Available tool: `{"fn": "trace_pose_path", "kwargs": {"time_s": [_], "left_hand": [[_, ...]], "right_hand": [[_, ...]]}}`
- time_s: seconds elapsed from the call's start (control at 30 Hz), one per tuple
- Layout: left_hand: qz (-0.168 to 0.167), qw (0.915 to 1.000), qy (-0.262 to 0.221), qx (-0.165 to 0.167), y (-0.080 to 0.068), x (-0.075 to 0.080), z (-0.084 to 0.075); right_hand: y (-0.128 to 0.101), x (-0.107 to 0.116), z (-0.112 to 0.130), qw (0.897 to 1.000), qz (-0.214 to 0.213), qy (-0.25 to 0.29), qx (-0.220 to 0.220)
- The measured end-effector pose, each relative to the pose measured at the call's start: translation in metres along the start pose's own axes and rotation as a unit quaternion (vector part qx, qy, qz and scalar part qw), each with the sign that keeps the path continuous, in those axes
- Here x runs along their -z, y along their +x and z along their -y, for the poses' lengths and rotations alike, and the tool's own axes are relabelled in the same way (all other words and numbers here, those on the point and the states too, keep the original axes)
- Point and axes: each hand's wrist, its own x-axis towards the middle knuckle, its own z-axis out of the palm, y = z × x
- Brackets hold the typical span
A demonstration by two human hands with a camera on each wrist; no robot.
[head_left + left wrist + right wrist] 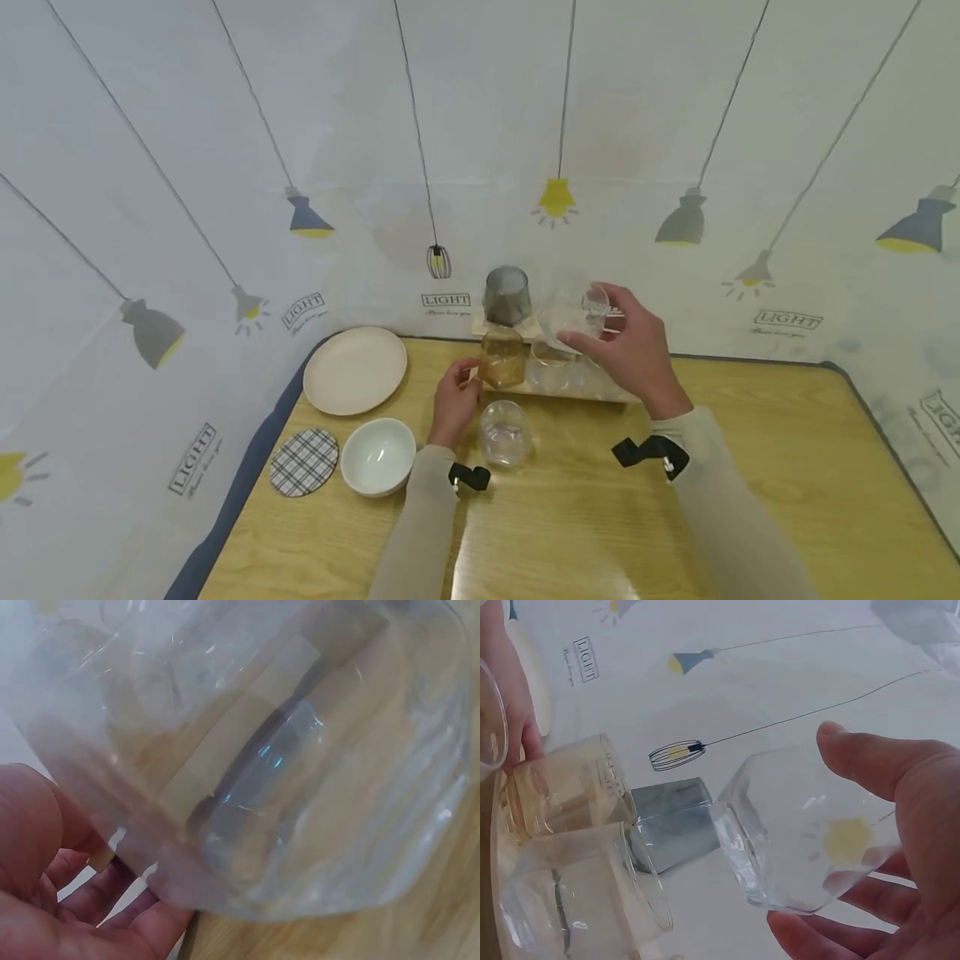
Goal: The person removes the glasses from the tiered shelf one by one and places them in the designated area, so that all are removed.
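My right hand [588,317] holds a clear tumbler [577,319] tilted in the air above a low wooden rack [558,392] at the back of the table; thumb and fingers grip the tumbler [780,825] round its sides. An upturned grey glass [506,296] stands on the rack, with an amber glass [502,358] and clear glasses [551,367] below it. At the rack's left end, beside the amber glass, my left hand [459,379] has its curled fingers [112,900] on a wooden corner. Another clear glass [506,432] stands on the table by my left wrist and fills the left wrist view [285,765].
A cream plate [355,369], a white bowl [378,454] and a plaid coaster [303,462] lie at the left of the wooden table [750,467]. A cloth backdrop [675,125] printed with lamps closes in the back and both sides.
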Motion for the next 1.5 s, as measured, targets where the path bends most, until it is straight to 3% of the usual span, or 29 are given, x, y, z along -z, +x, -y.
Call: {"fn": "trace_pose_path", "kwargs": {"time_s": [0.3, 0.63, 0.8, 1.03, 1.2, 1.5], "left_hand": [[-0.014, 0.9999, -0.008, -0.003, -0.005, -0.003, -0.004], [-0.021, 0.9998, -0.005, 0.006, -0.008, -0.001, -0.01], [-0.021, 0.9997, -0.013, 0.006, -0.011, 0.001, -0.008], [-0.017, 0.9995, -0.026, 0.008, -0.009, -0.001, -0.006], [-0.014, 0.9993, -0.031, 0.017, -0.007, -0.002, -0.006], [-0.009, 0.999, -0.038, 0.023, -0.006, -0.002, -0.004]], "right_hand": [[-0.051, 0.003, -0.003, 1.0, 0.024, 0.014, -0.015], [-0.083, -0.015, -0.025, 0.995, 0.081, 0.059, 0.002], [-0.096, -0.027, -0.037, 0.993, 0.107, 0.052, -0.029], [-0.107, -0.048, -0.06, 0.981, 0.142, 0.067, -0.112], [-0.115, -0.062, -0.072, 0.977, 0.129, 0.085, -0.148], [-0.119, -0.076, -0.083, 0.978, 0.107, 0.076, -0.161]]}}
